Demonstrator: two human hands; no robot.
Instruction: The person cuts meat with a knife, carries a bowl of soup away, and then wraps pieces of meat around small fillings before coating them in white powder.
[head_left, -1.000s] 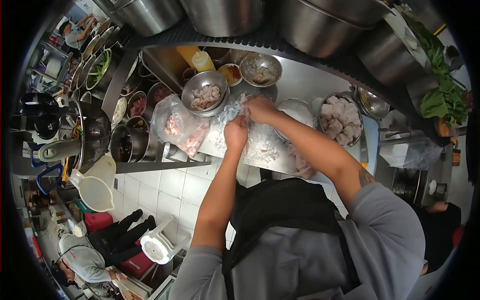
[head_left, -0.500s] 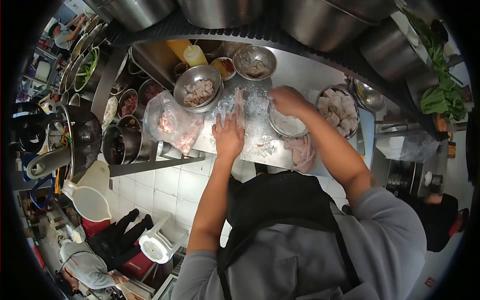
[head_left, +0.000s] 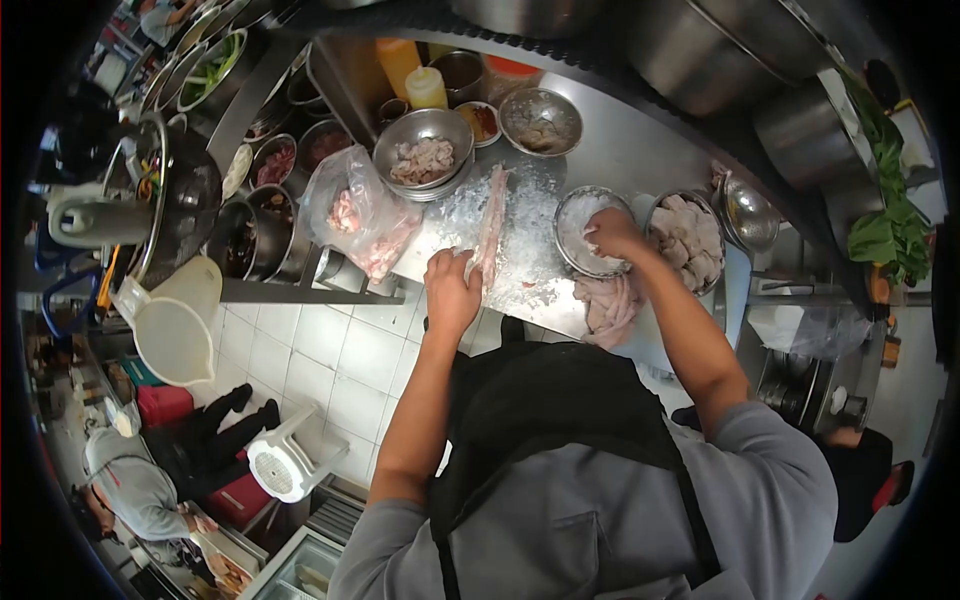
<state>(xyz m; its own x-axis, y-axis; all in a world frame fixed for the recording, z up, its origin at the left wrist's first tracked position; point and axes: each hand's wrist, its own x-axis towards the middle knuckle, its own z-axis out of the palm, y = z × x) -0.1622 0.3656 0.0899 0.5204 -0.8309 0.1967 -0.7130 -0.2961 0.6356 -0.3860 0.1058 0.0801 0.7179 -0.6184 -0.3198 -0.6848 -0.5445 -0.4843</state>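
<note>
A long, thin strip of pale pinkish meat (head_left: 492, 225) lies on the steel counter, which is dusted with white flour. My left hand (head_left: 453, 292) rests at its near end, fingers lightly bent over the counter edge area, touching or almost touching the strip. Inside a metal bowl of flour (head_left: 572, 232), my right hand (head_left: 614, 236) has its fingers curled into the powder; the fingertips are partly hidden. Just below that bowl sits a heap of pale, skin-like meat (head_left: 608, 308). To the right, another bowl holds pale meat pieces (head_left: 686, 238).
A steel bowl of meat pieces (head_left: 424, 160) and a clear bag of meat (head_left: 362, 215) stand on the left. Behind are a bowl with wet residue (head_left: 540, 122) and a squeeze bottle (head_left: 427, 88). Pots (head_left: 720, 50) line the shelf above. A co-worker (head_left: 140, 475) is at lower left.
My right hand has come down from above the flour bowl into the flour. My left hand has drawn back toward the strip's near end, its fingers less spread. The camera view has shifted.
</note>
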